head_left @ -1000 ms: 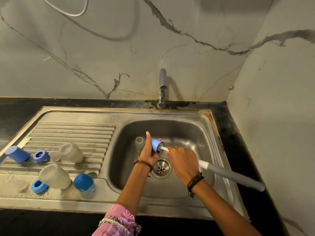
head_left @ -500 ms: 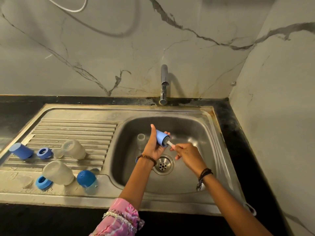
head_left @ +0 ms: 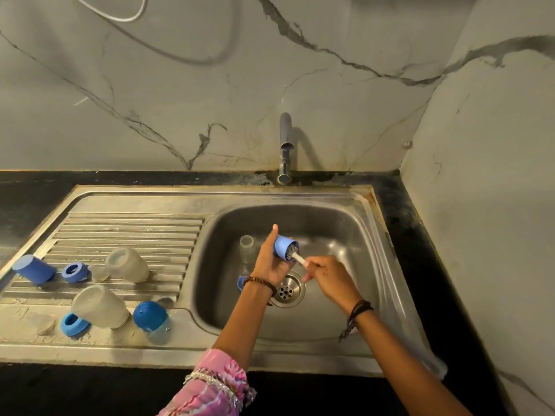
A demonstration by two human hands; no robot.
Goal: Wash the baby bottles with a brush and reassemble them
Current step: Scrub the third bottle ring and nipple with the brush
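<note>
Both forearms reach out over the sink (head_left: 354,205); the left hand (head_left: 271,262) curls round a blue cap (head_left: 283,247), thumb raised, above the drain; the right hand (head_left: 330,277), just right, pinches the brush (head_left: 298,258), its bristles inside the cap.

1. Single head-worn view, wide-angle, looking forward and down from above the front edge of the sink (head_left: 300,195).
2. Faces the marbled back wall (head_left: 180,100), tap (head_left: 284,145) near centre.
3. Close range: left hand (head_left: 271,261) and right hand (head_left: 333,279) at arm's length over the basin.
4. Takes in drainboard (head_left: 129,232) at left, side wall (head_left: 486,175) at right.
5. No second view to share the scene.
</note>
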